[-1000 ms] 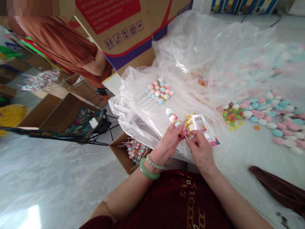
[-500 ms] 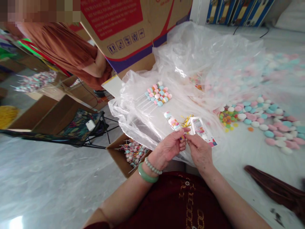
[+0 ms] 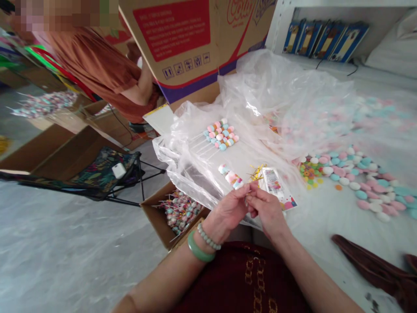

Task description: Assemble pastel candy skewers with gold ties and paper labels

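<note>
My left hand (image 3: pixel 232 208) is closed around the lower end of a wrapped candy skewer (image 3: pixel 230 176), whose pastel pieces show through a clear printed wrapper. It points away from me and to the left. Against the left fingertips, my right hand (image 3: pixel 266 209) is pinched at the wrapper's bottom end; what lies between its fingers is too small to make out. Just beyond the hands are gold twist ties (image 3: pixel 256 173) and a stack of printed wrapper bags (image 3: pixel 273 182). Farther off, several unwrapped candy skewers (image 3: pixel 221 134) lie side by side on clear plastic sheeting.
Loose pastel candies (image 3: pixel 368 182) and a pile of gummy rings (image 3: pixel 309 171) spread over the right of the table. Below left, a cardboard box (image 3: pixel 156 219) holds wrapped skewers beside a folding chair (image 3: pixel 97 174). A co-worker (image 3: pixel 110 74) stands by a large carton (image 3: pixel 185 52).
The view has shifted slightly. Both hands stay together at the wrapper's lower end, and the fingers have changed position, now covering more of that end. The wrapped skewer leans a little farther left.
</note>
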`<state>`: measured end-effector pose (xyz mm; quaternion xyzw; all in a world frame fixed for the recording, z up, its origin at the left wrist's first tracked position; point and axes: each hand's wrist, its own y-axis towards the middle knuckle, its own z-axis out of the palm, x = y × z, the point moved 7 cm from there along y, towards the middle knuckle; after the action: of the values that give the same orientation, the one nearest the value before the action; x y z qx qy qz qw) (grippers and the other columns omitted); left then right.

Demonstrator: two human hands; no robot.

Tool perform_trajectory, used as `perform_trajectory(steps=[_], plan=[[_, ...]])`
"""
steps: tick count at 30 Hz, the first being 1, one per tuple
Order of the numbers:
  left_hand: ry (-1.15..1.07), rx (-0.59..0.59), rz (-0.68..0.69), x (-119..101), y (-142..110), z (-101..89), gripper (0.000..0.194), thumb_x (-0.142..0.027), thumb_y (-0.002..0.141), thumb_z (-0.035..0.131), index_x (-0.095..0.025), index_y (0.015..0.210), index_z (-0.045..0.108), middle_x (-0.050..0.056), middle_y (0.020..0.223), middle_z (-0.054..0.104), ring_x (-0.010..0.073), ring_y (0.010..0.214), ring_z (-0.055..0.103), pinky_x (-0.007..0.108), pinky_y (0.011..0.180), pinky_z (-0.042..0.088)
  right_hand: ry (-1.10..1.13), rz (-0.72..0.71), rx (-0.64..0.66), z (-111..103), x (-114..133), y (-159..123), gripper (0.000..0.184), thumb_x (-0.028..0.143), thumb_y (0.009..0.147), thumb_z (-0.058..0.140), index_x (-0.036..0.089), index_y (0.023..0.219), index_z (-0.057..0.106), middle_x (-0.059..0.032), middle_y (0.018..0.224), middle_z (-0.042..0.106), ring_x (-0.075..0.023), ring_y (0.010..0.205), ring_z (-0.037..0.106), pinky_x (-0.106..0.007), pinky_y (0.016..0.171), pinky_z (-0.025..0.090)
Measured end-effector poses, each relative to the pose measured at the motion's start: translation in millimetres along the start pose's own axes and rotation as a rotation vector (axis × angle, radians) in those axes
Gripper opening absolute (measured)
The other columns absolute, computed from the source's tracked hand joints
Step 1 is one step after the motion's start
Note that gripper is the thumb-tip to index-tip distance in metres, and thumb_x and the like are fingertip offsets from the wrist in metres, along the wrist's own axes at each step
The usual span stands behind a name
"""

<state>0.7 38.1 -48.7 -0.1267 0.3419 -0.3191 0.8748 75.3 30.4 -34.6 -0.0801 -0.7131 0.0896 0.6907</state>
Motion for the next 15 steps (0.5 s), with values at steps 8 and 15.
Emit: perform_trajectory(steps=[8, 15], plan=[[0.52, 0.108, 0.151, -36.9, -22.7, -7.6, 0.024, -0.036, 0.075, 0.066, -0.014, 0.065, 0.063, 0.006, 0.072, 0.063, 0.0142, 0.074, 0.057, 0.026, 0.076, 0.042, 0.199, 0.121, -0.02, -2.8, -0.6, -7.4, 0.02, 0.036, 0.069, 0.066, 0.019, 0.077, 0.06, 0.0021, 0.063, 0.056, -0.0109, 0.056, 0.05, -0.022, 0.049, 0.039], [0.539, 0.076, -0.149, 2.8, -20.8, -9.5, 0.029, -0.041, 0.078, 0.055, -0.017, 0.061, 0.057, -0.002, 0.051, 0.048, 0.0082, 0.037, 0.036, 0.025, 0.042, 0.031, 0.359, 0.063, -0.133, 4.0, 15.5, 8.0, 0.019, 0.025, 0.063, 0.064, 0.018, 0.081, 0.059, -0.0005, 0.072, 0.063, -0.0127, 0.058, 0.054, -0.025, 0.054, 0.044]])
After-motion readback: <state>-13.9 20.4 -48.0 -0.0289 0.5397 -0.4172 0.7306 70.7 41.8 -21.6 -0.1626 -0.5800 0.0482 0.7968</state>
